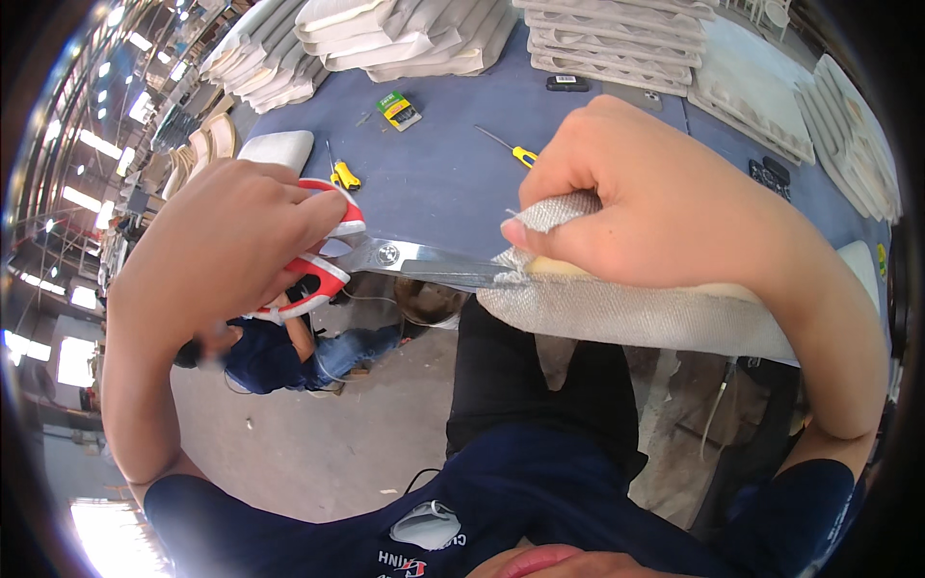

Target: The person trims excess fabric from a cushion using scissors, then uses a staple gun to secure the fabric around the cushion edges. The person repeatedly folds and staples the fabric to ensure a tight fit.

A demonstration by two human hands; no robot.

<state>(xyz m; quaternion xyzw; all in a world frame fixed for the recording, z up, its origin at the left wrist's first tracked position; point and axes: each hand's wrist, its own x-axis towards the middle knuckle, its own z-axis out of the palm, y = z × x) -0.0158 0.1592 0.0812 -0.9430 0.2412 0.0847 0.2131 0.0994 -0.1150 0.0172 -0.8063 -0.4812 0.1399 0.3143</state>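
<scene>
My left hand point(231, 241) is closed round the red and white handles of a pair of scissors point(385, 256). The blades point right and reach the fabric edge of a cushion point(626, 313), which has light grey woven cover cloth over a yellowish filling. The blade tips are hidden in the cloth. My right hand point(636, 202) pinches a bunched flap of that cover point(559, 212) just above the tips, thumb toward the blades. The cushion lies along the near edge of the blue-grey table point(434, 183), under my right forearm.
Two yellow-handled screwdrivers point(345, 175) point(523, 156) and a green and yellow box point(398, 111) lie on the table. Stacks of grey cushion pieces point(405, 39) point(617, 43) line its far side. A person in dark clothing point(260, 356) is low down beyond my left hand.
</scene>
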